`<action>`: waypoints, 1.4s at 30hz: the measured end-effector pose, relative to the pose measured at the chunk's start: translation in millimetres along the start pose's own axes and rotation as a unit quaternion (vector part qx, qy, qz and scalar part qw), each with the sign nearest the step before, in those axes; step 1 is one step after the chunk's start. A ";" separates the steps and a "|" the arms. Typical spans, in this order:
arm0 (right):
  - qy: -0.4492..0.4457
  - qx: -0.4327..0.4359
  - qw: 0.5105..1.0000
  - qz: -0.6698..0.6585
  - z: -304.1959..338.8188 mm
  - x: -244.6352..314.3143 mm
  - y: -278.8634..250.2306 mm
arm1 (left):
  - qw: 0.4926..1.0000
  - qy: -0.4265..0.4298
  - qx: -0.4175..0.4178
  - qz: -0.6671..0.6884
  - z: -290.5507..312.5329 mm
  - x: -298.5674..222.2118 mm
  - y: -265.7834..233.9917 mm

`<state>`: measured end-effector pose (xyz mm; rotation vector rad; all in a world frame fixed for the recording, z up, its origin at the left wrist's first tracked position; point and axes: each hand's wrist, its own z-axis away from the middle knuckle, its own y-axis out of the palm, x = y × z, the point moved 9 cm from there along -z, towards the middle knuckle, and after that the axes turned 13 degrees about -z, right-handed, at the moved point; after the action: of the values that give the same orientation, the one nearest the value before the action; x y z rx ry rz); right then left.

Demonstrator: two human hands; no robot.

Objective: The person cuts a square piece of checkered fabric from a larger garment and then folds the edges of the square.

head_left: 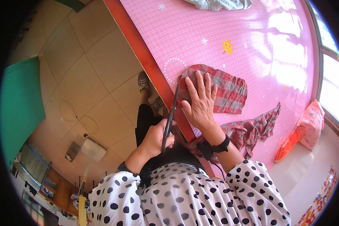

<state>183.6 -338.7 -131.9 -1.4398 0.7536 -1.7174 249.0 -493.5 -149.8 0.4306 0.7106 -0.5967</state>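
My right hand (202, 106) lies flat, fingers spread, on a folded piece of red and grey plaid cloth (231, 92) with a rounded far edge. In my left hand (157, 138) is a long, thin, dark tool (170, 119), fingers wrapped round its near end. The tool slants away from me, and its far tip reaches the cloth's left edge. It shows edge on, so I cannot make out its kind. Beside my right forearm lies a crumpled plaid piece (252, 132) of like colours, partly hidden by the arm.
A pink checked cover (260, 71) spreads over the table, whose red edge (139, 41) runs along its left. Pale cloth (218, 3) lies at the far side. To the right are a pink and orange bundle (303, 128) and windows. A white box (93, 150) with a cable is on the tiled floor.
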 end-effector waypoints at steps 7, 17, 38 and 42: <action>-0.002 -0.002 1.000 0.000 -1.9 2.1 -3.2 | 1.000 -0.015 0.000 0.008 2.0 1.3 -3.8; -0.001 -0.001 1.000 -0.001 -0.5 2.0 -3.2 | 0.999 0.008 0.001 -0.043 -1.6 -10.2 -10.0; -0.004 0.001 1.000 -0.001 -1.2 -1.5 -6.6 | 0.999 -0.036 0.025 0.018 -6.7 -7.8 -3.9; -0.006 -0.001 1.000 -0.003 -2.5 -0.9 -9.5 | 0.999 -0.040 0.010 0.020 -5.8 -10.6 -3.6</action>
<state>179.5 -332.9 -125.0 -1.4533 0.7464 -1.7122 237.6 -489.2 -146.8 0.4357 0.6188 -0.5805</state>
